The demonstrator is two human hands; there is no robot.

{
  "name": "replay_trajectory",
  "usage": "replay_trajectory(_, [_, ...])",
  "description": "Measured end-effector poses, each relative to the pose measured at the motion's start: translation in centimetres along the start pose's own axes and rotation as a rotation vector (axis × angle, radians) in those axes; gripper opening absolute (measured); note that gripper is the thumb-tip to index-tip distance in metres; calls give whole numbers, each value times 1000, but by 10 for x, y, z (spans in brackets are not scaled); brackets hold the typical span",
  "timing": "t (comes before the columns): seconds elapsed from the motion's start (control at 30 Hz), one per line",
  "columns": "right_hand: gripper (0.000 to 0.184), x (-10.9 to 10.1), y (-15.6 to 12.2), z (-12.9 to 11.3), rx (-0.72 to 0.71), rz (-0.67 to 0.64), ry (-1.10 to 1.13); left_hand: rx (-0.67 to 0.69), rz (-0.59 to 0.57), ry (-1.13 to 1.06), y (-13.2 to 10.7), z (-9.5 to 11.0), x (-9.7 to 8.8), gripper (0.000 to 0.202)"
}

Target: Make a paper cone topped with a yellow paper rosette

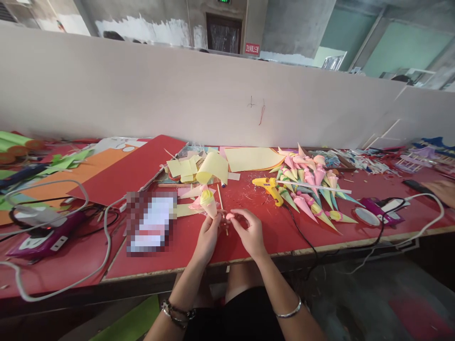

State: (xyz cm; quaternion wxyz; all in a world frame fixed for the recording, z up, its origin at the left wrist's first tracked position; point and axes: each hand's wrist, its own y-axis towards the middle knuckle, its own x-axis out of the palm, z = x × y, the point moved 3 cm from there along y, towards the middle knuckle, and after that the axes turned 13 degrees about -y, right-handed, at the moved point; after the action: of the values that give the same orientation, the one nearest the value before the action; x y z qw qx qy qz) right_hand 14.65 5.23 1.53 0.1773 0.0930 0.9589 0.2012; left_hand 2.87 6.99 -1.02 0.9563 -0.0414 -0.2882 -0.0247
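Viewed from beside the counter, the arrangement is as follows. The left hand holds a paper cone above the counter near the front edge; its fingers are closed on the pointed lower end, and the yellow-topped wide end faces up. The right hand holds a small pink piece, pinched between thumb and fingers, just beside the cone's point. A thin wooden stick runs between the two hands. To the right, a yellow glue gun lies on its side; its clear glue stick extends across a pile of finished cones. Pale yellow sheets lie behind the work position. A pixelated object is to the left, in front of a red board.
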Motion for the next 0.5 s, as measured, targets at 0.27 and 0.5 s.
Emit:
replay_trajectory(0.27, [10,-2,-3,-7,-86,4,-60,-59,-117,140,-3,1,6,30])
replay_trajectory(0.5, [13,-2,-2,-3,-107,31,-79,17,-95,288,-5,7,8,31])
